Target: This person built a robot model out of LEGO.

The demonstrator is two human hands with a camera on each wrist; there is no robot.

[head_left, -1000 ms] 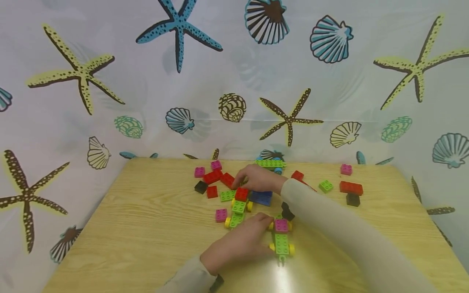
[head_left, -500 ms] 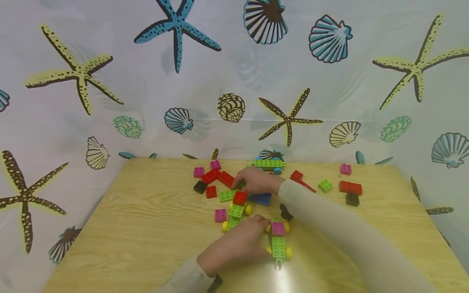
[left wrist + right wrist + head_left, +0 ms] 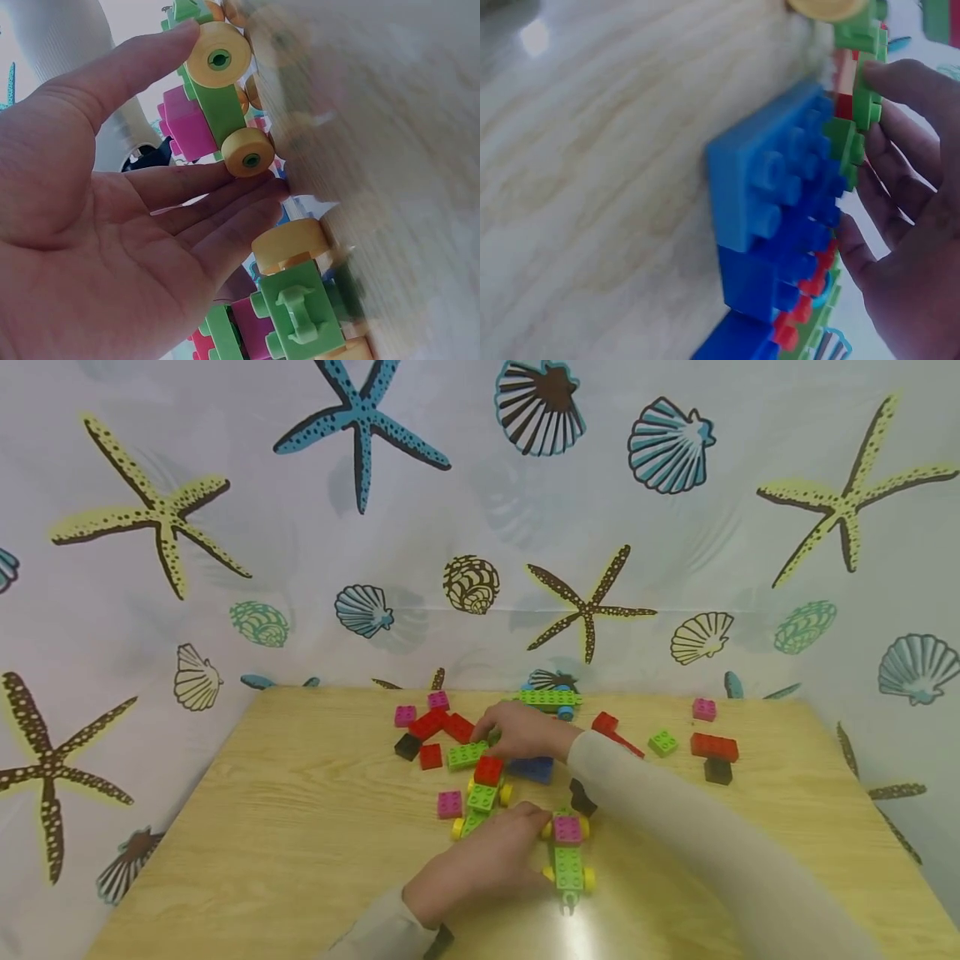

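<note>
Left hand (image 3: 483, 860), lower centre: lay wide against your pink-topped car (image 3: 567, 857), probably steadying it. Right hand (image 3: 521, 729), centre: pinched a green brick (image 3: 467, 756).

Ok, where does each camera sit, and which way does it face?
Head: worn on the head, facing forward and down across the table to the patterned backdrop; left hand, right hand and sleeves show.
Left wrist: on that wrist, facing the pink-topped car; the left hand fills the left side, a sleeve behind.
Right wrist: on that wrist, facing the blue bricks; the right hand, at right, touches a green brick.
Shared: head and left wrist show that car; head and right wrist, those bricks.
</note>
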